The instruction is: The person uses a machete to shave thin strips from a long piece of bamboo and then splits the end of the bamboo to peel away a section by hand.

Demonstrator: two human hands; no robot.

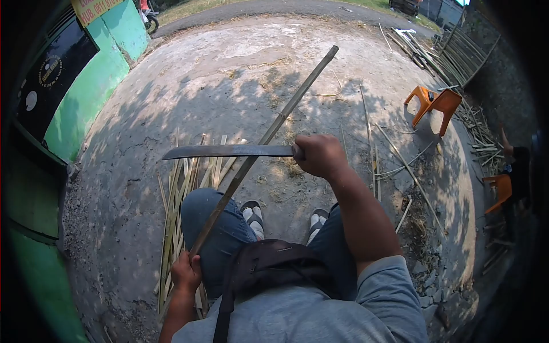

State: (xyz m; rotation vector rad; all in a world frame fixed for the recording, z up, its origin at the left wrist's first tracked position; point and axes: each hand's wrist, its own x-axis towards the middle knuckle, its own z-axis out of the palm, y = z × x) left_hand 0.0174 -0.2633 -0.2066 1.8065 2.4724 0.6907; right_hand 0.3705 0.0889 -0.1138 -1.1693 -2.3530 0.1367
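holding a machete (229,151) in the right grip (321,157), crossing it over a slanted bamboo strip (297,97), clasping the strip low in the left grip (186,272)

Machete (223,151) across path along stick (300,94)

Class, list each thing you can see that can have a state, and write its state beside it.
Left hand: closed around the strip's near end.
Right hand: closed on the machete's handle.
Machete: blade bare, crossing above the strip; contact unclear.
Bamboo strip: held at a slant.
Pile of strips: loose on the ground.
Black bag: worn in front.
Orange stool: unoccupied.
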